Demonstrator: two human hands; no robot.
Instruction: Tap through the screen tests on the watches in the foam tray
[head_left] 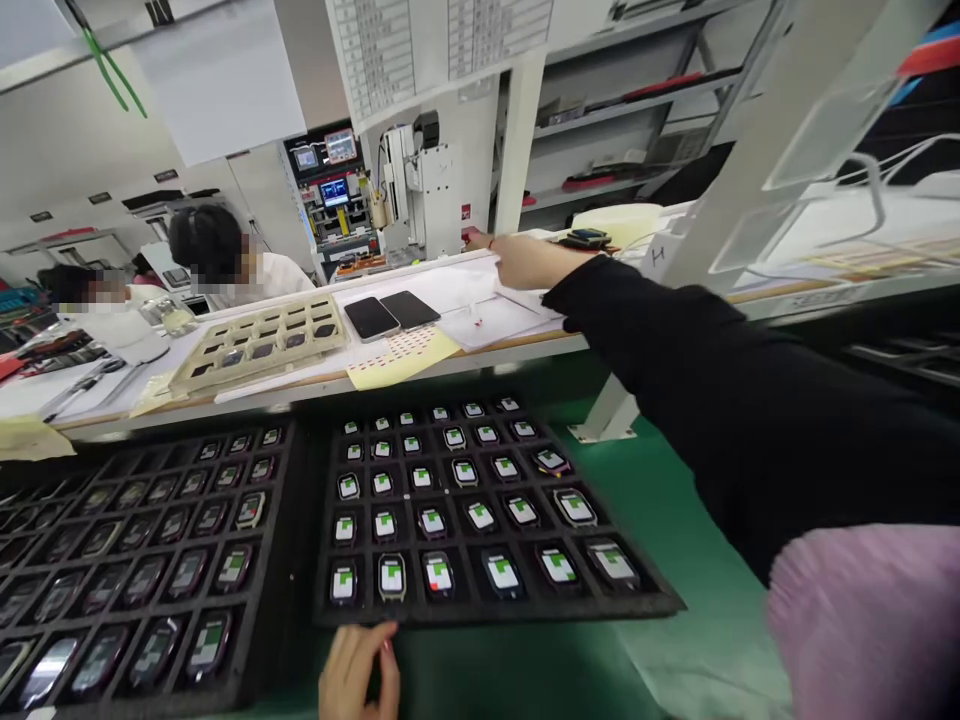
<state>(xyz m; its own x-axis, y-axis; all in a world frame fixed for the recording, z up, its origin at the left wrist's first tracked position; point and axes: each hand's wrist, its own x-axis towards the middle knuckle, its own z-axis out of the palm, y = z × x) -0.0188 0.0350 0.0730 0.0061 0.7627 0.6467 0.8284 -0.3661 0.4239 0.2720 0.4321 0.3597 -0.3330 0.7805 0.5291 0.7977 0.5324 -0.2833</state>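
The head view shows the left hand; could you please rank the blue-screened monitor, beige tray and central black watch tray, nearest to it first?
1. Central black watch tray: beyond the left hand.
2. Beige tray: on the bench, left.
3. Blue-screened monitor: in the background.

Single head-worn view, facing forward and down, tilted; watch tray (495, 614) near below, shelves (577, 196) far off.

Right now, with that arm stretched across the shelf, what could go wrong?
1. The black sleeve might catch the white paper beside it when the right hand draws back over the shelf.
2. The left hand sits close to the near edge of the tray; a bump could jostle the watches.
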